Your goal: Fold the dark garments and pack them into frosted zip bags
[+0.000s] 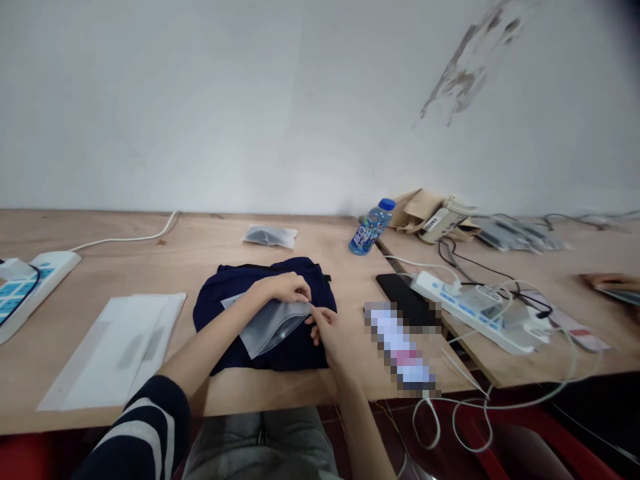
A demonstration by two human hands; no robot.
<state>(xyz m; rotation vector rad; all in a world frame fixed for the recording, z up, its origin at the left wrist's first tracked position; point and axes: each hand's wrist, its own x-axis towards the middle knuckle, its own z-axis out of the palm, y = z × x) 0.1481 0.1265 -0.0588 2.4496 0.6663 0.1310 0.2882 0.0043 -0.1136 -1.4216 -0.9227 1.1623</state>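
A frosted zip bag (270,328) lies over a folded dark navy cloth (307,353), its mouth gaping a little toward me. My left hand (287,288) reaches across the bag with curled fingers at its upper edge, near the right corner. Thumb and fingers of my right hand (324,324) pinch that right corner. Behind the cloth, another small frosted bag (270,236) with something dark in it rests on the table. Flat white frosted bags (113,350) are stacked to the left.
Right of the cloth are a blue-capped bottle (371,228), a black phone (405,299), a blurred-out phone (400,350) and a power strip (470,310) with tangled cables. Another power strip (40,287) sits at far left. A person's hand (613,281) shows at the right edge.
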